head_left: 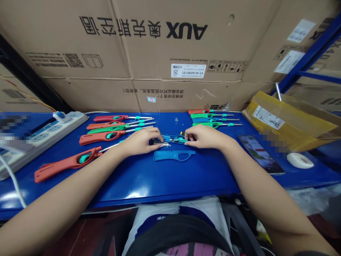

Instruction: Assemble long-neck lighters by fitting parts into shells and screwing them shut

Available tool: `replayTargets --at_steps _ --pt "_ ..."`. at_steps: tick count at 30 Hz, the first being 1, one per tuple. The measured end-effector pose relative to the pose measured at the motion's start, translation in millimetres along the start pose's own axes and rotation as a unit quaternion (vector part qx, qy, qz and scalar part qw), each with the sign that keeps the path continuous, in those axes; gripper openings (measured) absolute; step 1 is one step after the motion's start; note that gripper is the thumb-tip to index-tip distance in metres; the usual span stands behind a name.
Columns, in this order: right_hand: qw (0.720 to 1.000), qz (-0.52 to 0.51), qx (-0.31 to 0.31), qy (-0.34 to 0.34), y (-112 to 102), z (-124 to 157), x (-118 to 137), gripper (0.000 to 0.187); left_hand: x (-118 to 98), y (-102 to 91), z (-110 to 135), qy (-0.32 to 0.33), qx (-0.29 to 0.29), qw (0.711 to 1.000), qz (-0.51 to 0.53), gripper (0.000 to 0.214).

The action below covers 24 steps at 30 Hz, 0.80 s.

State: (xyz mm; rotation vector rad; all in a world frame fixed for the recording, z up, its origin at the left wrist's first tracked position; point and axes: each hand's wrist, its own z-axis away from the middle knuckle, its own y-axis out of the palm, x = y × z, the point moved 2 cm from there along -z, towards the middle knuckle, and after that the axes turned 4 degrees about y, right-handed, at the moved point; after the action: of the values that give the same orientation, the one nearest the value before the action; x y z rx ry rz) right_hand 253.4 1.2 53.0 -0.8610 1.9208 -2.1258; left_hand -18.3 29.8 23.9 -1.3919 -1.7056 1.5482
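Observation:
My left hand (145, 140) is closed, its fingertips pinching a small clear-and-metal lighter insert (161, 143), which looks like a fuel tank. My right hand (204, 137) is closed on the right end of an opened blue lighter shell half (167, 137). A teal trigger piece (178, 140) and small metal parts sit in that shell half, partly hidden by the right fingers. A small black-and-yellow part (182, 133) shows beside the right fingertips. Nearer to me, a second blue shell half (173, 155) lies flat on the blue table (165, 181), touched by neither hand.
Several long-nosed lighters, among them a red one (66, 164), lie at left; others, including a green one (206, 125), lie at back right. A power strip (45, 137) is far left. A phone (261, 154), white mouse (300, 160) and yellow bag (295, 121) are right. Cardboard (149, 46) stands behind.

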Motion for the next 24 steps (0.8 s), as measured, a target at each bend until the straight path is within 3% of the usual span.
replayTargets --at_steps 9,13,24 --pt "0.990 -0.120 -0.041 -0.063 -4.9 2.2 3.3 0.007 -2.6 2.9 -1.1 -0.017 -0.014 1.000 0.002 0.028" --pt "0.991 -0.091 -0.015 -0.100 -0.9 0.5 5.6 0.005 -4.2 6.1 -1.4 -0.021 -0.020 1.000 0.005 0.027" --pt "1.000 -0.005 -0.026 -0.016 -5.4 0.7 -8.6 0.014 -9.8 4.3 -1.2 -0.015 -0.032 0.999 -0.030 0.025"
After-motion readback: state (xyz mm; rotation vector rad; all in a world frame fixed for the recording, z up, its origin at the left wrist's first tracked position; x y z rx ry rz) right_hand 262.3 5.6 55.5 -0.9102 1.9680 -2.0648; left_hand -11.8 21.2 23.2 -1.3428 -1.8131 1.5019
